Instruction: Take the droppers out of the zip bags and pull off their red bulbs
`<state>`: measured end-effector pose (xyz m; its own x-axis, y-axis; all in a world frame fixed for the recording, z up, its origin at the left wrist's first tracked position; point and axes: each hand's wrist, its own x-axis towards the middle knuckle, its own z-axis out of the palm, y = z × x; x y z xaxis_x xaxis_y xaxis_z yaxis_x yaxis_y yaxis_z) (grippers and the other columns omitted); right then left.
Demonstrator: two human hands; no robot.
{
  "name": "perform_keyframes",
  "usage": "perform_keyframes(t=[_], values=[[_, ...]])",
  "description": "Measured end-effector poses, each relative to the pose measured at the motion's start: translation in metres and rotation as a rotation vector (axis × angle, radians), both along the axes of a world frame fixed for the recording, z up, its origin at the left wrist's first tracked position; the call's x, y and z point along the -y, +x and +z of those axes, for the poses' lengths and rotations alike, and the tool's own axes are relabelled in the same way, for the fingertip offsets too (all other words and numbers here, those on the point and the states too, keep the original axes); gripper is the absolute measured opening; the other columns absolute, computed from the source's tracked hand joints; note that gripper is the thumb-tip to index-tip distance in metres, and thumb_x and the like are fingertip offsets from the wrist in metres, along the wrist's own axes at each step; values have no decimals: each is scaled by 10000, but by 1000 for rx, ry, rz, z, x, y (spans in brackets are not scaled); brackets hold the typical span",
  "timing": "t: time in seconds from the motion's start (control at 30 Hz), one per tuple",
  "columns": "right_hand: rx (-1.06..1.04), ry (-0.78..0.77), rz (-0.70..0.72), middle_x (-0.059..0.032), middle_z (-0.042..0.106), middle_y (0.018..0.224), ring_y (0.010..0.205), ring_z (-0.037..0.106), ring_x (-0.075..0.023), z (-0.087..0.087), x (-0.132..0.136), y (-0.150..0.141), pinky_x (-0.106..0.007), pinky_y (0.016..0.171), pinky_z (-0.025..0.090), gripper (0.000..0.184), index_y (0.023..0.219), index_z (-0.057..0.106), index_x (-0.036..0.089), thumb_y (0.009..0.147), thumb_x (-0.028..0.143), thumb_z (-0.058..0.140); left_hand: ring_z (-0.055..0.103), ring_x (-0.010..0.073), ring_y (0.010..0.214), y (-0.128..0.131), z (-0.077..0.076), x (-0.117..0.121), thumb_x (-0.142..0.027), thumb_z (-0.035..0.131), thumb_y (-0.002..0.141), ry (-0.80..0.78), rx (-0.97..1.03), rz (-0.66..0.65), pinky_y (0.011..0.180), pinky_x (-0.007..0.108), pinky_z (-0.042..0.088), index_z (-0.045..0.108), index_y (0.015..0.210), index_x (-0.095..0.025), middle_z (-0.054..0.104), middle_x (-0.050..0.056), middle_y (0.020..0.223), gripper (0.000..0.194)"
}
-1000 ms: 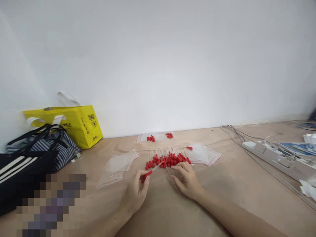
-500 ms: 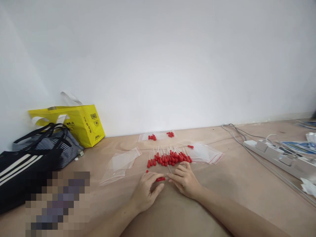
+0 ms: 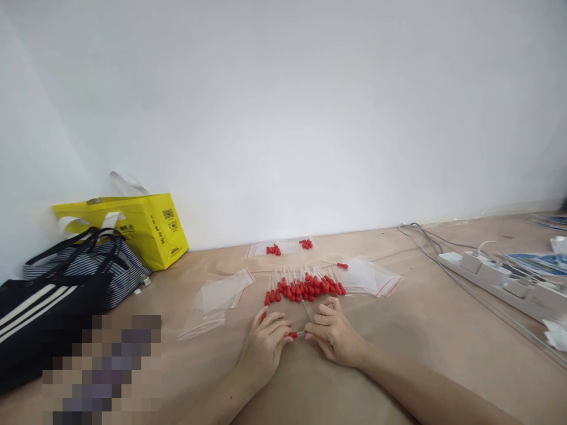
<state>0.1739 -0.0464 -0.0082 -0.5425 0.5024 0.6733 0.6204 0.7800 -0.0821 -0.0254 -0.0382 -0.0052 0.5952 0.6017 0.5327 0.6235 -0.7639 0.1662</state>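
My left hand [image 3: 266, 345] is closed, thumb and fingertips pinching the red rubber bulb of a dropper [image 3: 293, 334]. My right hand [image 3: 334, 333] pinches the same dropper's thin clear tube from the other side, so it lies level between both hands. A second clear tube [image 3: 306, 310] slants from the right fingers toward the pile. Another red bulb [image 3: 263, 316] shows at the left index finger; whether it is held I cannot tell. Just beyond my hands lies a pile of droppers [image 3: 305, 287], bulbs toward me and tubes pointing away.
Clear zip bags lie left [image 3: 221, 298] and right [image 3: 367, 276] of the pile. A filled zip bag [image 3: 290, 247] rests near the wall. Further left are a yellow bag [image 3: 163, 230] and a black bag [image 3: 48, 313]; at right, a power strip [image 3: 509, 283] with cables.
The left thumb and fingers have closed on the bulb, where they were apart before. Both hands and the dropper have come slightly nearer to me.
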Motion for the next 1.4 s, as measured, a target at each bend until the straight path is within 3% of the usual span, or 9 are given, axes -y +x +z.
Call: perform_keyframes(t=[0.33,0.47,0.63,0.73,0.87,1.1,1.2,1.3,1.4], values=[[-4,-73,-26,-5,497,555,634,395,-138,0,3,7,-327,701,290,227,724,584,181,838,218,391,563,192,892,-5,5,3,-149,382,825,20,33,-6,880,426,362,603,768,-206,674,24,828,235],[-134,-191,-140,-21,540,641,656,454,-143,-6,3,11,-307,678,322,228,786,597,197,847,204,377,567,175,834,-17,12,2,-232,392,830,5,187,118,743,305,449,612,843,-201,638,57,867,223],[-274,-350,-239,-49,558,736,671,520,-155,-12,5,4,-268,620,382,266,918,586,195,845,169,331,556,147,597,-32,26,-8,-345,410,779,-122,276,372,568,250,448,623,838,-192,590,15,657,269],[-352,-389,-300,-63,575,797,731,544,-168,-13,7,0,-268,653,405,276,963,556,178,811,115,335,530,142,494,-39,24,-16,-361,440,723,-270,274,527,499,245,420,584,860,-178,565,-24,538,271],[-396,-425,-381,-66,586,816,775,554,-171,-15,4,-3,-261,681,405,247,871,541,164,762,55,348,542,150,485,-35,18,-22,-372,470,690,-353,254,594,513,257,404,516,793,-175,570,-34,495,227],[-306,-472,-410,-68,549,753,685,546,-159,-13,-2,-12,-253,628,404,165,754,558,155,778,121,399,572,142,513,-31,15,-21,-426,470,717,-393,315,538,516,249,430,509,778,-178,604,-19,561,259],[-313,-490,-406,-75,560,756,710,549,-173,-12,-1,-18,-267,647,414,134,767,567,145,756,127,435,585,155,603,-35,10,-17,-404,462,745,-249,295,506,563,272,453,535,812,-182,620,13,689,243],[-383,-490,-392,-92,589,812,754,558,-181,-12,0,-22,-273,670,423,170,858,573,130,735,123,457,573,170,722,-30,7,-9,-343,459,779,-61,201,341,648,294,457,554,809,-198,602,26,756,176],[-430,-490,-366,-75,614,801,723,568,-165,-5,-8,-11,-254,642,428,177,865,587,145,736,159,467,560,172,749,-20,8,2,-284,472,791,-22,85,160,684,300,457,559,812,-198,593,29,759,125]])
